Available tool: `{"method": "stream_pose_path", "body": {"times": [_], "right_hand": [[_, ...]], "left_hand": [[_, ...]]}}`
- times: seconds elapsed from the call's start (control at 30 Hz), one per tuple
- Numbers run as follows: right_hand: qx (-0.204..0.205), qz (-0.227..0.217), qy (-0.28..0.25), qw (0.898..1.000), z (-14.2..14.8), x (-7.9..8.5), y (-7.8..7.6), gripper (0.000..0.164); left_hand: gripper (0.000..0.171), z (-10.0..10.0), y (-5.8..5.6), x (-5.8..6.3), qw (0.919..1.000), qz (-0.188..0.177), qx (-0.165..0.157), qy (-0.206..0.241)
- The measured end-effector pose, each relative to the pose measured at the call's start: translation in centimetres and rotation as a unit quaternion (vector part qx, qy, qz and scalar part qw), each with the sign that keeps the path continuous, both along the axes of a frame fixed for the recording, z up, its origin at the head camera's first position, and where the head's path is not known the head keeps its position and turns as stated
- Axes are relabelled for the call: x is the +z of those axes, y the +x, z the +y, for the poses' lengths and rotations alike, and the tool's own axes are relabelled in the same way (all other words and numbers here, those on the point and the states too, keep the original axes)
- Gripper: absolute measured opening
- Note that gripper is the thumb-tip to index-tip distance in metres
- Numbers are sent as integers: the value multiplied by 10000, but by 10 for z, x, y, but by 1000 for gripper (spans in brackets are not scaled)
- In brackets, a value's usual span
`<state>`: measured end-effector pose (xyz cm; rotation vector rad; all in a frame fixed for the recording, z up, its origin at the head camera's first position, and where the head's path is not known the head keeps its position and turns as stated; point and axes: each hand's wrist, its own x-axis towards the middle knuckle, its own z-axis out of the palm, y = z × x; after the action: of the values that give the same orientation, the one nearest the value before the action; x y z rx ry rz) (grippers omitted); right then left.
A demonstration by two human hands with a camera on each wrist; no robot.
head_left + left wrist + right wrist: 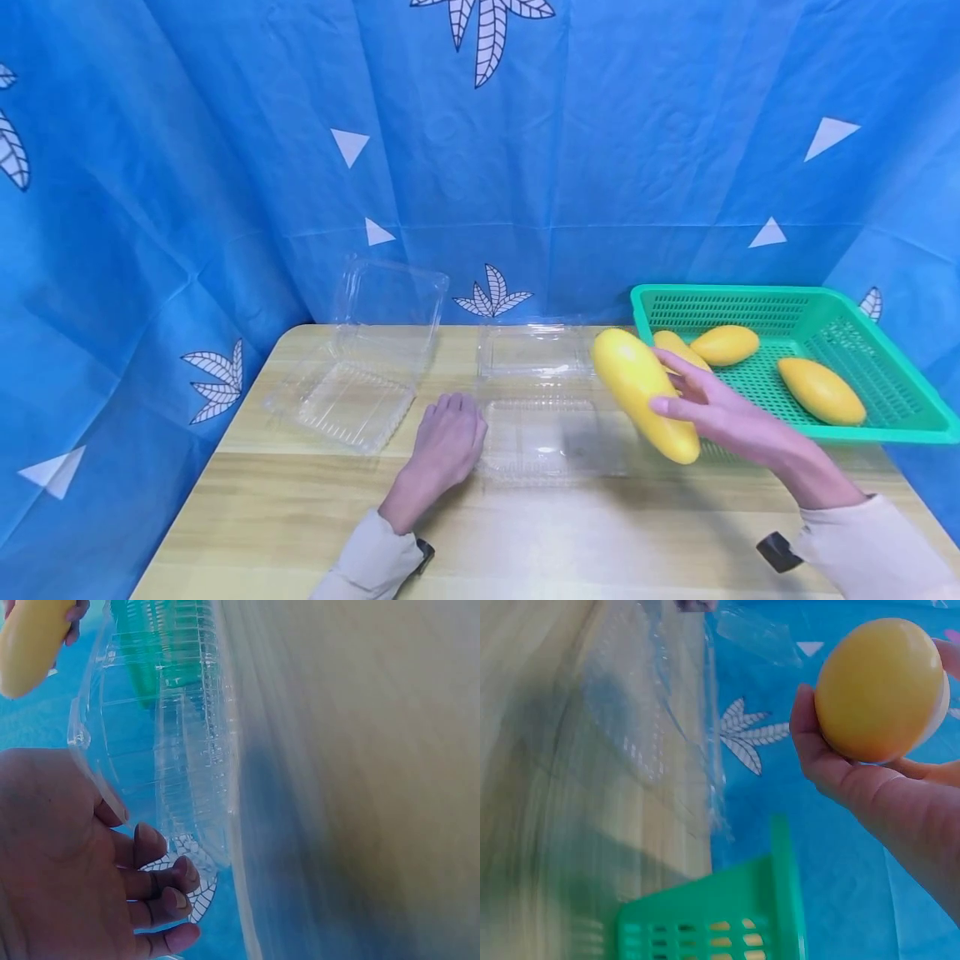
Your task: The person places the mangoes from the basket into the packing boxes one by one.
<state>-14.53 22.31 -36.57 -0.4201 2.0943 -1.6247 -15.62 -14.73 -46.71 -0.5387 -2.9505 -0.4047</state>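
- Clock taken on the head view's centre, unless noted.
- Right hand (716, 408): 4 o'clock. Thumb and fingers clamped round a long yellow fruit (641, 392); grip is firm round its right side.
- Yellow fruit: 4 o'clock, tilted, top end leaning to 11, bottom end to 5. Up in the air beside the basket, at 3 o'clock from the middle clear container (551, 437).
- Left hand (452, 437): between 6 and 7 o'clock, back up, beside that container's left edge. Fingers loosely bent, nothing clamped; left wrist view puts them right by the plastic rim, cannot tell if touching.
- Middle clear container: 5 o'clock, hinged type, spread open on the table, no fruit in it.
- Left clear container (352, 408): 8 o'clock, also open, one half standing up at the back. From the left hand it's at 10.
- Green basket (735, 289): 3 o'clock, slotted walls. Three more yellow fruits inside: from the held one, first at 1 (678, 346), partly behind the hand, second at 2 (725, 345), third at 3 (821, 392).
- Wooden table (255, 517) below; blue curtain (480, 183) at 12, white leaves and triangles.
- Both sleeves (862, 542) pale, black item (778, 552) at each wrist.
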Motion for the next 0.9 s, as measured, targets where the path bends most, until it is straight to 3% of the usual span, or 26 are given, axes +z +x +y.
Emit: {"method": "stream_pose_path", "body": {"times": [0.27, 0.53, 0.9], "right_hand": [[351, 799, 236, 9959, -30, -26, -11, 85], [408, 1204, 724, 9892, -57, -42, -21, 89], [671, 2240, 1688, 9575, -79, -60, -24, 87]], "left_hand": [[27, 1, -1, 1, 9999, -31, -33, -104], [28, 2, -4, 1, 9998, 75, -79, -161], [27, 1, -1, 0, 9997, 161, -52, -190]]}}
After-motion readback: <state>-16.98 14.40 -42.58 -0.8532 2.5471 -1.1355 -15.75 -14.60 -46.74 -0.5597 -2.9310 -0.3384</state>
